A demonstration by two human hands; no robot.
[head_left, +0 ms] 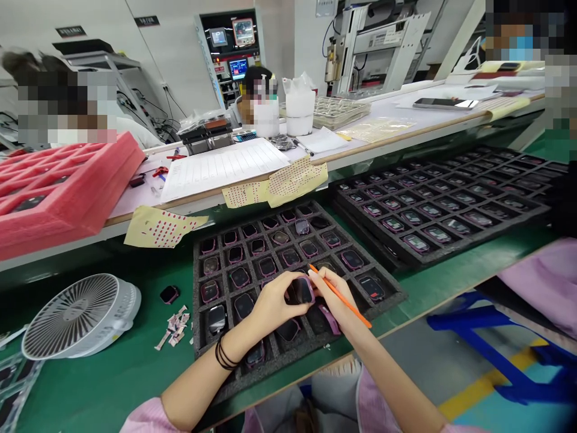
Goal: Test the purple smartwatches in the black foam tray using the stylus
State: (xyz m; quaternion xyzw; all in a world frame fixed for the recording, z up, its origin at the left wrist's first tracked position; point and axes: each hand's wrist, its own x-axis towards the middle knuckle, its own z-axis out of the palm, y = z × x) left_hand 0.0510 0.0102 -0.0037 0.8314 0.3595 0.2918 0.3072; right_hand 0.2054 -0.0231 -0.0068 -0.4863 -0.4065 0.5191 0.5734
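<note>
My left hand [274,304] grips a smartwatch body [303,290] with a dark screen and a purple frame, thumb and fingers around its edges. My right hand [336,291] is at the watch's right edge and also holds a slim orange stick [358,311], which slants down along the wrist. Both hands are above a dark foam tray [197,319] whose compartments hold several similar watches. Below my right hand lies a curved purple piece [331,320], partly hidden. One watch [372,287] at the right shows a lit screen.
On the green bench stand a white fan [79,316], a loose watch [169,294] and a heap of small paper strips [174,328]. More filled foam trays [419,261] are to the right. The shelf ahead bears pink foam [85,195] and paper sheets [225,168]. Other people sit beyond.
</note>
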